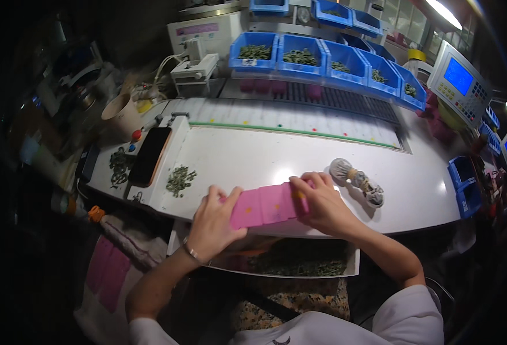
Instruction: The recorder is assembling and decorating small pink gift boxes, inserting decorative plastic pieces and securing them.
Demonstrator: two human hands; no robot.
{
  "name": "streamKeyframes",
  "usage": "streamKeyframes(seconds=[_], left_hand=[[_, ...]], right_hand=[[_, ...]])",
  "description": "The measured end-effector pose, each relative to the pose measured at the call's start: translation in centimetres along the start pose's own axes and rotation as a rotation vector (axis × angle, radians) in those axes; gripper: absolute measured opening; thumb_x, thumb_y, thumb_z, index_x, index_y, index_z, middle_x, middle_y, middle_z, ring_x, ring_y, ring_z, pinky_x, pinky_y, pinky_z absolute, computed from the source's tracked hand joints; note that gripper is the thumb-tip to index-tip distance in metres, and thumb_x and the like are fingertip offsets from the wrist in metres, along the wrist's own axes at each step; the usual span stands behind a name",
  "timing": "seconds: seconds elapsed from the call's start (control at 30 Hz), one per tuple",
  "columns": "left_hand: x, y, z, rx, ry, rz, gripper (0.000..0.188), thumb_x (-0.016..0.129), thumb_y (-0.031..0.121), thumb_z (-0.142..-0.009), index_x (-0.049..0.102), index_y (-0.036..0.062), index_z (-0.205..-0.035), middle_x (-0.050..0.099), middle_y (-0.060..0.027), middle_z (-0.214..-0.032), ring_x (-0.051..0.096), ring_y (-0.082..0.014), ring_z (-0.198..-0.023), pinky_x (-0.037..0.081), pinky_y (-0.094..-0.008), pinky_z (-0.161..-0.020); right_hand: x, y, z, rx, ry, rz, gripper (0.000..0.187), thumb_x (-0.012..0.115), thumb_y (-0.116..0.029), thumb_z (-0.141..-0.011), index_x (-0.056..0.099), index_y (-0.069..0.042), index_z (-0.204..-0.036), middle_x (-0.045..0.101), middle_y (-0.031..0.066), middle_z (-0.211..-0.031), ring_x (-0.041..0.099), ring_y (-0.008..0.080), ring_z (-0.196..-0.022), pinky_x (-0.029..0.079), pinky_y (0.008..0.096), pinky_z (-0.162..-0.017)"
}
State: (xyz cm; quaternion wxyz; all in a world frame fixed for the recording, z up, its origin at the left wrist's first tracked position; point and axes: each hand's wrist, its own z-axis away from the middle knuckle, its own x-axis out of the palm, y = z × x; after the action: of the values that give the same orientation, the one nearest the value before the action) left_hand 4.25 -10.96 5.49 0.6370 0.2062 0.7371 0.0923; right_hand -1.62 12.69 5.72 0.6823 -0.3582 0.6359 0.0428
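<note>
Between my two hands, over the front edge of the white worktop, is a row of flat pink pieces (263, 206) with small yellow marks. My left hand (214, 221) grips its left end, fingers on top and thumb underneath. At the other end my right hand (322, 202) has its fingers closed on the row and covers part of it. To the right of that hand lies a cloth bundle (357, 181), tied in the middle. A small heap of grey-green bits (180, 180) is on the worktop to the left, away from both hands.
Below the worktop edge, an open drawer (354, 267) holds more green bits. A dark phone (151, 156) rests at the left. Blue bins (302, 72) line the back above a dark grooved rack (345, 103). A keypad panel with a blue screen (459, 77) stands at right.
</note>
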Motion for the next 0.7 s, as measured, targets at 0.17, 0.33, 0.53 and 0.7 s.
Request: streamKeyframes(seconds=[0.17,0.33,0.53,0.7], left_hand=[[4.3,0.0,-7.2,0.236,-0.014,-0.005,0.066,0.073,0.020,-0.061,0.050,0.0087,-0.121,0.046,-0.0176,-0.111,0.050,-0.0338,-0.100,0.044,-0.0383,-0.088],[3.6,1.0,-9.4,0.174,-0.091,0.045,0.066,0.073,0.022,-0.065,0.048,0.0029,-0.123,0.045,-0.0182,-0.117,0.047,-0.0351,-0.108,0.042,-0.0388,-0.091],[3.3,2.3,-8.9,0.238,0.125,-0.085,0.053,0.070,0.011,-0.069,0.053,0.0030,-0.119,0.049,-0.0165,-0.113,0.054,-0.0291,-0.097,0.046,-0.0343,-0.083],[3.7,5.4,-7.4,0.158,0.064,0.538,0.041,0.063,0.001,-0.077,0.053,-0.0017,-0.117,0.057,-0.0119,-0.103,0.056,-0.0159,-0.088,0.048,-0.0281,-0.079]], right_hand=[[0.6,6.5,1.1,0.164,0.107,-0.103,0.074,0.072,-0.011,-0.064,0.040,-0.006,-0.131,0.042,0.0163,-0.123,0.037,0.0337,-0.118,0.039,0.0477,-0.093],[-0.3,8.7,0.9,0.108,0.164,-0.297,0.082,0.076,-0.010,-0.065,0.034,-0.003,-0.135,0.036,0.0184,-0.132,0.034,0.0359,-0.123,0.031,0.0395,-0.103],[-1.5,10.5,0.8,0.030,0.099,-0.194,0.085,0.075,-0.009,-0.065,0.030,-0.002,-0.137,0.037,0.0206,-0.127,0.036,0.0359,-0.121,0.032,0.0385,-0.102],[-3.0,8.8,1.6,0.051,0.124,-0.164,0.085,0.072,-0.007,-0.063,0.029,0.002,-0.136,0.040,0.0213,-0.119,0.040,0.0365,-0.113,0.035,0.0397,-0.098]])
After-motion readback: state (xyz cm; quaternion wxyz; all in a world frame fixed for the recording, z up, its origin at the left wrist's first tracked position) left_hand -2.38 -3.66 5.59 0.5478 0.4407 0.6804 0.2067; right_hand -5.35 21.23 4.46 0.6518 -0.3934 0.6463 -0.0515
